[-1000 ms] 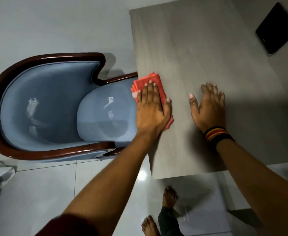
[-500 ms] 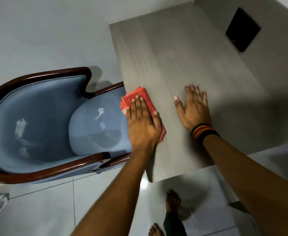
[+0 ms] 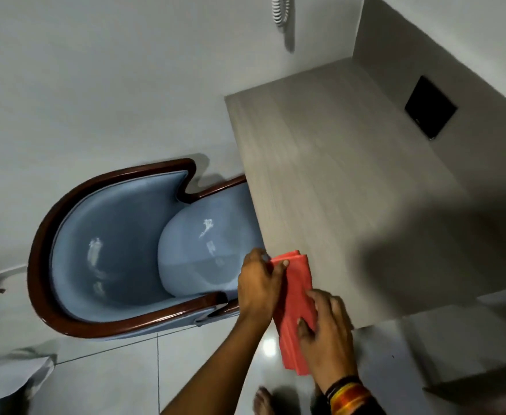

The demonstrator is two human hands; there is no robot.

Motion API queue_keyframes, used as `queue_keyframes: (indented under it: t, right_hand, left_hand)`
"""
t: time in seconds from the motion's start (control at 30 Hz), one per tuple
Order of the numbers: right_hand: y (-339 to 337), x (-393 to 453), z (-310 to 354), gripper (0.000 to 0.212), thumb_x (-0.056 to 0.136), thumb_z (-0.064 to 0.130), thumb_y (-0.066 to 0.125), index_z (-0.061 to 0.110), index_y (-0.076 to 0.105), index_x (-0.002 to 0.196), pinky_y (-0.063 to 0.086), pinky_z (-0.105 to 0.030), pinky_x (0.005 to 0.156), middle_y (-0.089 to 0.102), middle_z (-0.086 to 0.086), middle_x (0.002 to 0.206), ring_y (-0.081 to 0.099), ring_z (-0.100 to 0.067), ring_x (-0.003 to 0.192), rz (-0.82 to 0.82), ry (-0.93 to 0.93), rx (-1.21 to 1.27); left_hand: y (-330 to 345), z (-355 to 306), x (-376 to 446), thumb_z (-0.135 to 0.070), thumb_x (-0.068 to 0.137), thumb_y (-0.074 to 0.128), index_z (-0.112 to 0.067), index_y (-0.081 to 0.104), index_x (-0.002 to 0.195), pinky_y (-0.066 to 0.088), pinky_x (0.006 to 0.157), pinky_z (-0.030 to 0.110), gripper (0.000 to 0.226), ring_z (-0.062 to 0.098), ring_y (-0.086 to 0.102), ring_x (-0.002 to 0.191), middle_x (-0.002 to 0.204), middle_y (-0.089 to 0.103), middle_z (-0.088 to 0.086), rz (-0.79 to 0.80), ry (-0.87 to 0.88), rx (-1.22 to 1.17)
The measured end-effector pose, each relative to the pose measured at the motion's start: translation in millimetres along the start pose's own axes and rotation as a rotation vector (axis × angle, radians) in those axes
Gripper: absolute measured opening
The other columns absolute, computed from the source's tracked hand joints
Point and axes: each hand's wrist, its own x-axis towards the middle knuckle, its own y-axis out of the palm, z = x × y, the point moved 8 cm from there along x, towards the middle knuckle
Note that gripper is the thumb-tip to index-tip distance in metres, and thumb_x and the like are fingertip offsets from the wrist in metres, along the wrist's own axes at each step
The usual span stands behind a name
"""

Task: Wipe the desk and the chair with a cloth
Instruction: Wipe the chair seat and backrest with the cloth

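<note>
Cloth: red cloth [image 3: 298, 298], folded long, held over the near left corner of the desk [image 3: 350, 187], its lower end hanging past the desk edge above the floor [image 3: 111, 381]
Left hand: left hand [image 3: 259, 283] pinches the cloth's top end between thumb and fingers, right at the desk's left edge
Right hand: right hand [image 3: 326, 333] grips the cloth's lower half, fingers curled over it; a striped band [image 3: 350, 396] on the wrist
Chair: blue chair [image 3: 131, 253] with a dark wood rim, tucked partly under the desk, just left of the hands, not touched
Step, as I judge it: refolding or turning the cloth, not wiping
Done: cannot tell from the desk top; it shows no wet streaks or dirt either way
Left: the chair looks yet to be wiped; maybe more of the desk, up to the black slab [image 3: 430, 107] at the far right
</note>
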Motion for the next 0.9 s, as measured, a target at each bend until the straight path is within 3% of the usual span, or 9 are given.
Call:
queue_keyframes:
  t: [0.17,0.3,0.4,0.47,0.57,0.63,0.73,0.8,0.9]
  right_hand:
    - [35.8,15.4,42.2,0.055,0.068,-0.002,0.076,0.022,0.067,0.117,0.043,-0.014,0.083,0.061,0.002,0.112,0.061,-0.016,0.094,0.056,-0.023,0.127]
    - [98.0,47.5,94.4,0.05,0.073,0.004,0.075,0.027,0.065,0.116,0.052,-0.025,0.086,0.057,0.007,0.108,0.06,-0.013,0.093,0.115,-0.042,0.153]
    - [147.8,88.2,114.1,0.048,0.072,0.001,0.073,0.023,0.067,0.114,0.054,-0.035,0.087,0.058,0.002,0.103,0.061,-0.018,0.09,0.097,-0.012,0.165]
    - [183.6,122.7,111.2,0.046,0.069,0.001,0.072,0.022,0.067,0.11,0.054,-0.041,0.088,0.06,-0.001,0.102,0.063,-0.023,0.091,0.067,0.028,0.164]
    - [236.4,175.1,83.4,0.043,0.07,0.003,0.073,0.022,0.067,0.108,0.055,-0.047,0.091,0.066,-0.006,0.106,0.067,-0.027,0.096,0.064,0.098,0.2]
    - [276.5,202.9,54.4,0.044,0.077,0.01,0.076,0.016,0.065,0.119,0.052,-0.047,0.1,0.065,-0.014,0.118,0.065,-0.035,0.11,0.062,0.129,0.15]
    - [332.0,223.1,23.4,0.078,0.092,0.043,0.068,0.014,0.034,0.156,0.027,-0.045,0.12,0.029,-0.017,0.164,0.032,-0.035,0.149,0.161,0.071,-0.121]
    - [369.4,240.5,12.8,0.089,0.095,0.065,0.047,0.024,0.007,0.163,0.014,-0.052,0.124,-0.001,-0.011,0.172,0.006,-0.031,0.157,0.189,-0.078,-0.361]
    - [403.6,277.8,13.8,0.083,0.096,0.067,0.032,0.024,0.006,0.163,0.008,-0.063,0.125,0.001,-0.017,0.171,0.004,-0.036,0.158,0.111,-0.23,-0.547]
  left_hand:
    - [-43.7,58.7,31.7,-0.028,0.092,0.079,-0.011,0.07,0.075,0.059,0.063,0.037,0.026,0.019,0.064,0.059,0.065,0.07,0.004,0.077,-0.18,-0.296]
    - [-95.3,105.8,96.6,-0.014,0.097,0.074,-0.009,0.064,0.081,0.045,0.042,0.022,0.02,0.016,0.05,0.044,0.056,0.057,0.005,0.153,-0.216,-0.413]
    - [-107.5,124.9,153.1,-0.004,0.098,0.07,-0.007,0.062,0.08,0.042,0.04,0.018,0.02,0.013,0.05,0.048,0.056,0.058,0.002,0.221,-0.194,-0.457]
    - [-100.8,142.6,197.1,-0.001,0.096,0.071,-0.007,0.062,0.081,0.046,0.048,0.017,0.019,0.013,0.053,0.054,0.063,0.061,0.004,0.26,-0.189,-0.488]
    - [-73.2,176.5,262.3,-0.002,0.095,0.073,-0.014,0.069,0.088,0.055,0.076,0.033,0.015,0.023,0.061,0.079,0.089,0.069,0.013,0.298,-0.159,-0.544]
    - [-59.6,210.0,302.0,-0.012,0.101,0.066,-0.017,0.074,0.106,0.057,0.094,0.037,0.011,0.024,0.069,0.098,0.109,0.075,0.009,0.24,-0.103,-0.449]
    - [-64.8,266.1,340.3,-0.036,0.105,0.042,-0.008,0.067,0.137,0.049,0.115,0.043,0.05,0.031,0.065,0.128,0.139,0.069,0.016,-0.013,0.122,-0.022]
    - [-64.4,315.9,357.6,-0.035,0.107,0.035,-0.004,0.057,0.149,0.041,0.123,0.049,0.057,0.037,0.053,0.144,0.154,0.057,0.02,-0.156,0.221,0.233]
    - [-57.9,367.4,364.3,-0.032,0.109,0.037,-0.008,0.036,0.163,0.027,0.13,0.051,0.059,0.034,0.031,0.16,0.171,0.033,0.016,-0.199,0.263,0.408]
